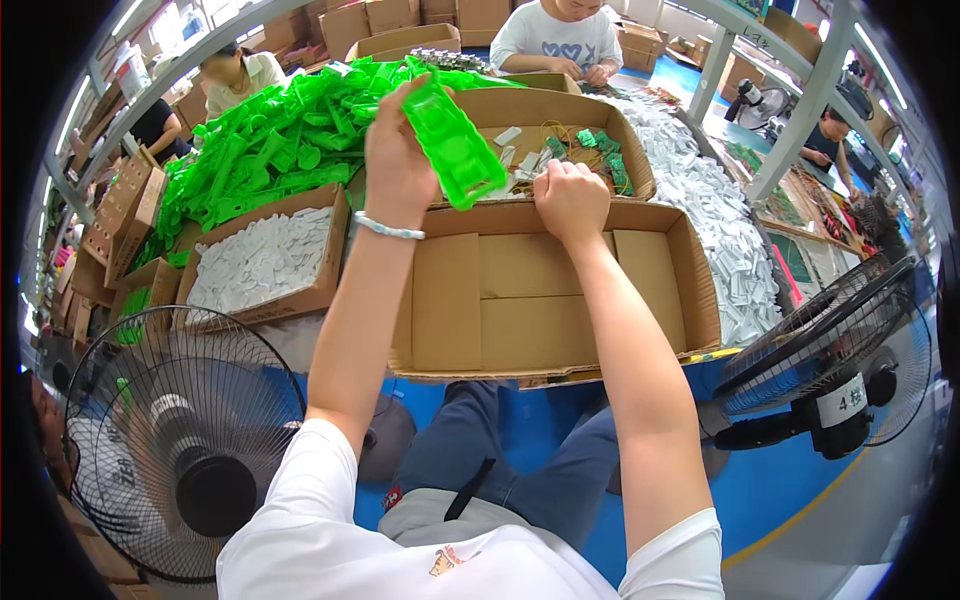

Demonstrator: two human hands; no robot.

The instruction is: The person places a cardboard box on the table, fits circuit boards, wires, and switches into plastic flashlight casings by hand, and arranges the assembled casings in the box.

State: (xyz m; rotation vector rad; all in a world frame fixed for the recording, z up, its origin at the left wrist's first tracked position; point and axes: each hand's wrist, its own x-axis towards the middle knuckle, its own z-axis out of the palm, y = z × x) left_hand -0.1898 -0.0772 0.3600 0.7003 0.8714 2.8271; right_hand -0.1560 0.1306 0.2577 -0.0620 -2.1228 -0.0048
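My left hand [396, 158] is raised over the near box's left side, its fingers wrapped round a bright green plastic housing [452, 142]. The housing is a long, shallow shell, tilted with its lower end toward the right. Over the wall between two cardboard boxes is my right hand [573, 203], fingers curled closed; whatever they may hold is hidden. Just beyond it, in the far cardboard box [625, 130], lie small green circuit boards [604, 150] with thin wires and several white plastic pieces [508, 136]. The near cardboard box [530, 268] shows its bare bottom below my hands.
A heap of green housings [270, 140] rises at the left, behind a box of white parts [262, 258]. More white parts [725, 230] are piled at the right. Fans stand at the lower left [190, 440] and right [830, 360]. A co-worker [556, 45] sits across.
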